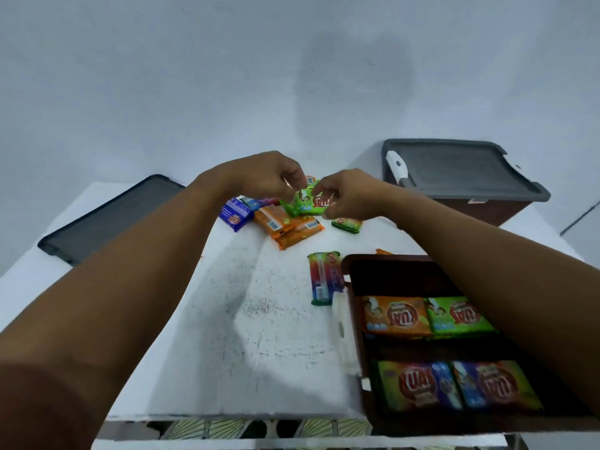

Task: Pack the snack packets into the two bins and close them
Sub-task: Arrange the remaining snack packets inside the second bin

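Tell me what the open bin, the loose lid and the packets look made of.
Open bin: likely moulded plastic, dark brown, smooth rim.
Loose lid: probably matte grey plastic, with a raised moulded edge.
Packets: seemingly printed plastic film, glossy, crimped ends.

We are seeing the open bin (349, 264) cut off by the right and lower edges, our right forearm covering its far side. An orange packet (383, 252) behind its rim is showing only a corner. Our hands are hiding much of the green packet (303, 206) between them, and the packets behind are peeking out as slivers. The print on the pile is blurring past reading.
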